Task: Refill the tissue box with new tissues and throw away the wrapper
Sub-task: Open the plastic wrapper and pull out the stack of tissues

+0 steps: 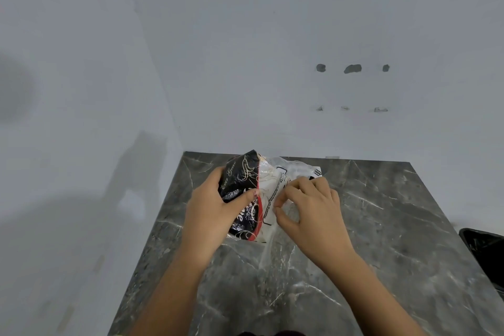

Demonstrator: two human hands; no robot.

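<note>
Dark grey marble-pattern bench against pale wall, corner at left. Black-lined bin at right edge of view, contents not visible. Left hand wrapped around black-and-red end of tissue wrapper, thumb across its face. Right hand fingertips pinching clear plastic part. Wrapper at far centre of bench. Chipped holes on far wall.

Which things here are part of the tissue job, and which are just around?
Part of the job: tissue wrapper, gripped by the left hand and pinched by the right hand; black bin, probably for the wrapper.

Just around: marble table, holes in the wall.
</note>
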